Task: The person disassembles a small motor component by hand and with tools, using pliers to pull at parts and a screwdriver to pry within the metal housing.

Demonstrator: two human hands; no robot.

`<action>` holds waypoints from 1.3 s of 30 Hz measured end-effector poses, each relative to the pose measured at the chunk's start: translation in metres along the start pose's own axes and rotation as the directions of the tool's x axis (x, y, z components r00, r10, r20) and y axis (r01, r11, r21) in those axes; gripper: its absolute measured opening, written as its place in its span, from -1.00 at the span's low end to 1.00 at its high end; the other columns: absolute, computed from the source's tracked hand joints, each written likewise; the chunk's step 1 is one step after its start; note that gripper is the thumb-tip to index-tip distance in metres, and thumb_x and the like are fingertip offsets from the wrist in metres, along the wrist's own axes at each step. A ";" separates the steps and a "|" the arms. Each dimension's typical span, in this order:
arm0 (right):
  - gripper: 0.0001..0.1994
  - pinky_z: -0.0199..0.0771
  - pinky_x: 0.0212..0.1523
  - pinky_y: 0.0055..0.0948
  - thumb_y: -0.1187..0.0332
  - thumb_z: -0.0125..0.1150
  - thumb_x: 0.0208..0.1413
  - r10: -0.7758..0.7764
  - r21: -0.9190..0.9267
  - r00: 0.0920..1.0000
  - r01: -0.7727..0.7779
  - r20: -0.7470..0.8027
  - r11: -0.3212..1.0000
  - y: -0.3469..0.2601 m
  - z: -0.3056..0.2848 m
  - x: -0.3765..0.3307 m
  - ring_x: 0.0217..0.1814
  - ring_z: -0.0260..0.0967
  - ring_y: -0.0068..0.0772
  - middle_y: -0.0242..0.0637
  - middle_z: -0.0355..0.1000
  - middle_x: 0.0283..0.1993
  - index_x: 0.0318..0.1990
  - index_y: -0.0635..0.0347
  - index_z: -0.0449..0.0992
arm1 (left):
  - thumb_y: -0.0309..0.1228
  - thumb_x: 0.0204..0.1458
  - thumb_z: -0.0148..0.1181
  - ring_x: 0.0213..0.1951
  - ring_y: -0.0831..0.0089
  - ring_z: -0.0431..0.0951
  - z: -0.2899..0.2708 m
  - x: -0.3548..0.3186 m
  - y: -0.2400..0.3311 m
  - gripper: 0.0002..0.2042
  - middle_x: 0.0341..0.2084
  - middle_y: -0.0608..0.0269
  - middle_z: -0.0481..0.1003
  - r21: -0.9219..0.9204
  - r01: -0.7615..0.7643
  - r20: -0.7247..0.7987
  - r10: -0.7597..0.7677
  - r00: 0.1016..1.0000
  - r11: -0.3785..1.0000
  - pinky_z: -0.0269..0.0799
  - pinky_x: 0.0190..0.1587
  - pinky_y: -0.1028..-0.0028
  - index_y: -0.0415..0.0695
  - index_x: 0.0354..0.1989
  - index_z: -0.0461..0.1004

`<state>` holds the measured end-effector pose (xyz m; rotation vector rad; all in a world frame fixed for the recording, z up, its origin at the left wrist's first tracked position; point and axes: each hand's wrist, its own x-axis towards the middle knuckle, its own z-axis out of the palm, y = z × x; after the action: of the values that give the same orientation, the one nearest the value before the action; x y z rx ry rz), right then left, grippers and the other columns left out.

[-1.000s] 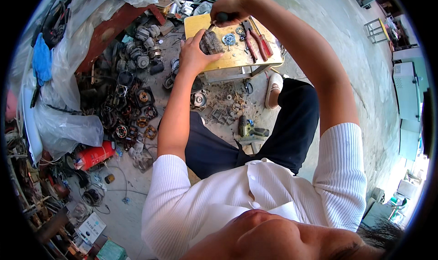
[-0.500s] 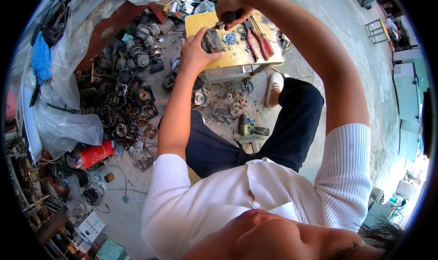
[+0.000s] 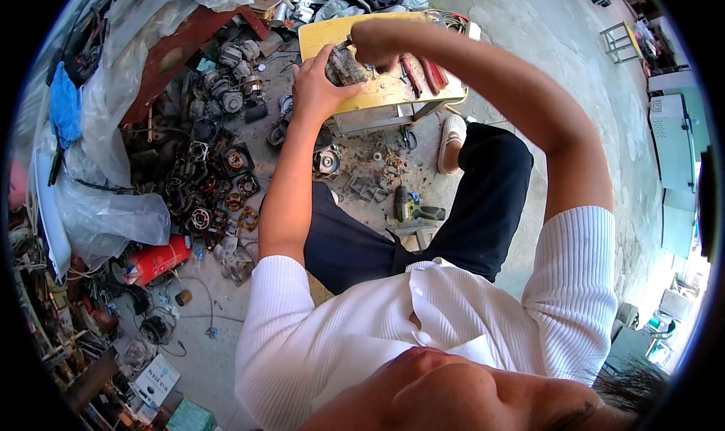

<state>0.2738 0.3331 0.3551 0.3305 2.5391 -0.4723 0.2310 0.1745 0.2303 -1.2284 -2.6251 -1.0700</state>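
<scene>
My left hand (image 3: 316,87) wraps around a grey, ribbed, block-shaped metal part (image 3: 345,67) at the left side of a small yellow-topped table (image 3: 321,34). Thumb and fingers grip it from opposite sides. Against the part's upper end, my right hand (image 3: 375,44) is closed on a hand tool; its short metal end (image 3: 346,43) pokes out to the left. The fingers and the tool's handle are mostly covered by the hand itself. Just right of that hand lie red-handled pliers (image 3: 411,74) and another red-handled tool (image 3: 433,74).
A green and black cordless drill (image 3: 411,207) rests between my legs, below the table. Dirty motor parts (image 3: 200,174) are heaped on the floor at left, near a red cylinder (image 3: 157,260). Debris (image 3: 385,163) litters the floor under the table's front edge.
My right hand has turned over and its forearm has swung lower across the table, covering small parts there. The black handle end has gone out of sight. My left hand keeps its hold.
</scene>
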 end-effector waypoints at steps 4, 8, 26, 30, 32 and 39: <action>-0.57 0.59 -0.19 -0.06 0.41 0.17 0.06 -0.078 -0.030 0.879 0.072 -0.471 0.997 0.022 0.078 -0.015 -0.20 0.58 0.15 0.16 0.56 -0.25 0.09 0.43 0.40 | 0.02 -0.38 0.59 0.07 0.00 0.48 -0.001 0.001 0.000 -0.07 0.06 -0.01 0.50 0.011 0.018 0.005 -0.018 1.000 1.000 0.40 0.16 0.12 -0.07 0.27 0.37; -0.48 0.56 -0.24 -0.01 0.41 0.06 0.16 -0.103 0.074 0.706 0.216 -0.700 0.974 0.045 0.134 -0.008 -0.20 0.53 0.16 0.18 0.50 -0.16 0.28 0.35 0.22 | 0.02 -0.39 0.60 0.09 -0.01 0.46 -0.002 0.003 0.008 -0.03 0.08 -0.02 0.49 -0.001 0.033 0.038 -0.033 0.999 0.999 0.36 0.19 0.11 -0.04 0.30 0.34; -0.65 0.49 -0.21 -0.09 0.31 -0.06 0.26 0.060 0.440 0.896 0.156 -0.439 0.885 0.042 0.109 -0.079 -0.32 0.51 0.09 0.14 0.51 -0.36 0.09 0.24 0.51 | 0.03 -0.36 0.61 0.20 0.02 0.40 -0.015 0.002 0.003 0.00 0.17 -0.02 0.44 -0.058 0.081 0.150 -0.071 0.986 0.995 0.33 0.24 0.16 0.05 0.37 0.29; -0.70 0.49 -0.30 -0.21 0.30 -0.03 0.29 0.058 0.454 0.965 0.067 -0.255 0.888 0.034 0.083 -0.081 -0.44 0.49 -0.17 -0.05 0.50 -0.45 0.03 0.23 0.52 | 0.03 -0.37 0.61 0.17 0.02 0.41 -0.015 0.001 -0.001 -0.01 0.12 -0.02 0.48 -0.072 0.083 0.139 -0.072 0.988 0.994 0.34 0.23 0.17 0.06 0.36 0.31; -0.73 0.50 -0.32 -0.22 0.29 -0.01 0.27 0.035 0.374 0.985 0.032 -0.171 0.927 0.035 0.072 -0.077 -0.45 0.50 -0.20 -0.07 0.50 -0.46 -0.08 0.26 0.53 | 0.02 -0.36 0.61 0.16 0.02 0.42 -0.015 0.001 0.002 -0.02 0.11 -0.02 0.49 -0.063 0.073 0.143 -0.064 0.988 0.995 0.34 0.22 0.17 0.06 0.36 0.32; -0.73 0.57 -0.53 0.00 0.33 0.14 0.13 0.096 0.521 0.991 -0.132 0.096 0.843 0.028 0.024 -0.044 -0.52 0.54 -0.26 -0.10 0.56 -0.40 -0.48 0.39 0.56 | 0.05 -0.38 0.57 0.11 0.03 0.50 -0.004 0.003 -0.002 -0.05 0.03 -0.03 0.53 -0.060 0.014 0.080 -0.009 0.997 0.998 0.02 0.43 -0.02 0.05 0.32 0.35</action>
<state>0.3299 0.3427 0.3527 0.6494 2.2672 -1.1178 0.2263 0.1730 0.2330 -1.2955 -2.6803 -1.1337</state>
